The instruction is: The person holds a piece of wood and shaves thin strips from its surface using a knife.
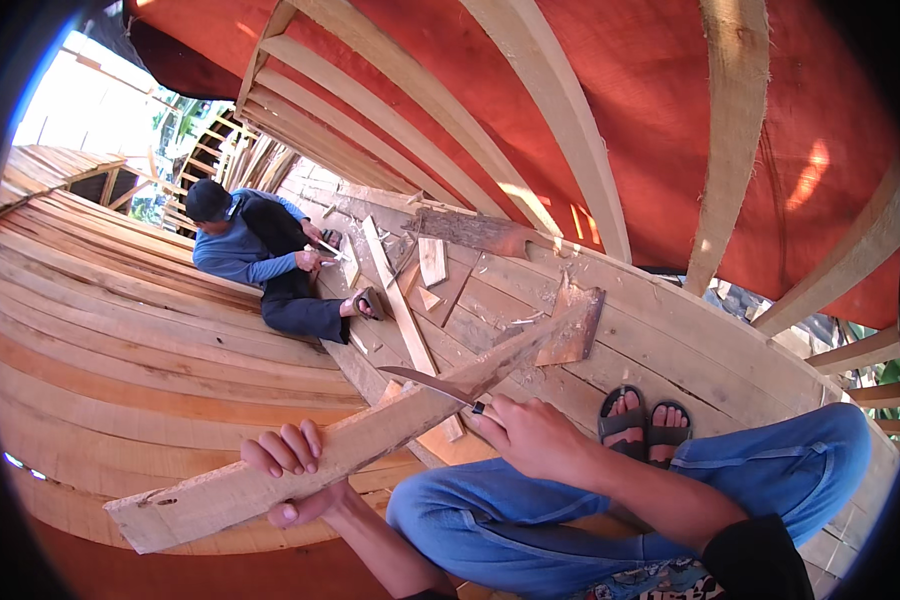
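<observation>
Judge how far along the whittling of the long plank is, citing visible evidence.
Done: the far end of the plank is already cut to an angled shape. In hand: the left hand grips the plank while the right hand sets a knife on its edge. Left: the near end looks rough.

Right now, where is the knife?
In the head view the knife is just left of centre, gripped in the right hand, its blade lying against the long wooden plank that the left hand holds.
</observation>
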`<move>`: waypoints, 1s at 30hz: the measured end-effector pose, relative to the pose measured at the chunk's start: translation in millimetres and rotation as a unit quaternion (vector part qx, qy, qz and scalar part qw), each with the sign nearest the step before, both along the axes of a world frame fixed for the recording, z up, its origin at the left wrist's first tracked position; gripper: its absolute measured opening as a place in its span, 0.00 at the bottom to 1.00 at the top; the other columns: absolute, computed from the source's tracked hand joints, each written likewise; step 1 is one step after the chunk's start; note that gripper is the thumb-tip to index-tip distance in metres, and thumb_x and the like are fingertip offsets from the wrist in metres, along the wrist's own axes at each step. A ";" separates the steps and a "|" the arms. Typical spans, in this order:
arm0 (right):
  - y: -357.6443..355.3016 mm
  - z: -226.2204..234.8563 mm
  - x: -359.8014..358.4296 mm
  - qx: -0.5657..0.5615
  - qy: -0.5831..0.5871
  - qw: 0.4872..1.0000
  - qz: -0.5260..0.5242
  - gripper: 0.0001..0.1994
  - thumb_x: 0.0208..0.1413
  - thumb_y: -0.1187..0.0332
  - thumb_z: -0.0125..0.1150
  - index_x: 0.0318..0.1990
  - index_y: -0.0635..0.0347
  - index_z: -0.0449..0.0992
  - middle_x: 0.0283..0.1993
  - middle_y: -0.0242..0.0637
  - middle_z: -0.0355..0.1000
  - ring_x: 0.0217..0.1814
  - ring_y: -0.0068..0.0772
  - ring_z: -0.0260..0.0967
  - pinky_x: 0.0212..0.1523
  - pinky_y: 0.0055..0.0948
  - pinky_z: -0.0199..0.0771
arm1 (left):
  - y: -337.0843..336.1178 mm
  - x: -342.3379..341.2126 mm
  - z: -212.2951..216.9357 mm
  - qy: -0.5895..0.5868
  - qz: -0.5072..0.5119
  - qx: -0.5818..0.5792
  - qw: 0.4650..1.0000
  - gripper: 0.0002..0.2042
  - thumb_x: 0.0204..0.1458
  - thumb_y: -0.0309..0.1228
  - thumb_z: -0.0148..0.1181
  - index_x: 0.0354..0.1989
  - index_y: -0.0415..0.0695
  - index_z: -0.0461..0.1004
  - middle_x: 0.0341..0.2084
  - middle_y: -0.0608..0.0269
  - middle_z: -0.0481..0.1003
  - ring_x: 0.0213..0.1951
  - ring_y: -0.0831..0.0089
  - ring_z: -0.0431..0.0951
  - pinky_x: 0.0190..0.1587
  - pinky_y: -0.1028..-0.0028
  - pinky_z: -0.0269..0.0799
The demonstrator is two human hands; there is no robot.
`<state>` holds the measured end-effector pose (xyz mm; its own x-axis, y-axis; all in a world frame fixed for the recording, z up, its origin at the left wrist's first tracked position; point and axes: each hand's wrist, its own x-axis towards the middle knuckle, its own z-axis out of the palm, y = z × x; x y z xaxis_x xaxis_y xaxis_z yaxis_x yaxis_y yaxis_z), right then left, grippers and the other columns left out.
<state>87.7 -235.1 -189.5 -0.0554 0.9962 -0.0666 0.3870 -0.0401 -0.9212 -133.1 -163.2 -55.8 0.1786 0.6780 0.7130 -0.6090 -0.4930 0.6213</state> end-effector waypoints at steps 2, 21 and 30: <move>11.1 -15.1 6.7 -0.028 -0.028 0.999 -0.021 0.23 0.64 0.52 0.45 0.39 0.68 0.71 0.28 0.60 0.74 0.34 0.63 0.75 0.37 0.54 0.74 | -1.7 1.7 -0.8 0.004 0.017 -0.010 1.000 0.19 0.27 0.32 0.63 0.27 0.49 0.58 0.17 0.71 0.58 0.19 0.77 0.60 0.29 0.76 0.59; 9.6 -27.3 6.2 -0.024 -0.024 0.999 -0.038 0.22 0.64 0.52 0.46 0.38 0.68 0.71 0.28 0.59 0.74 0.34 0.64 0.74 0.35 0.55 0.74 | 1.9 2.0 0.7 -0.005 0.009 -0.015 1.000 0.19 0.27 0.31 0.64 0.26 0.48 0.58 0.17 0.70 0.58 0.20 0.77 0.61 0.30 0.76 0.60; 9.7 -26.3 1.7 -0.005 -0.005 0.998 -0.057 0.19 0.64 0.56 0.48 0.35 0.68 0.69 0.25 0.60 0.72 0.30 0.65 0.72 0.33 0.56 0.71 | -0.2 -2.0 -0.2 -0.005 -0.014 -0.011 1.000 0.19 0.27 0.31 0.63 0.26 0.49 0.58 0.16 0.70 0.58 0.20 0.77 0.61 0.29 0.76 0.59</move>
<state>89.4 -225.5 -215.8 0.0596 0.9953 -0.0765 0.3894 -0.0937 -0.9163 -135.1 -163.4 -56.1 0.1908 0.6882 0.7000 -0.6282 -0.4624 0.6258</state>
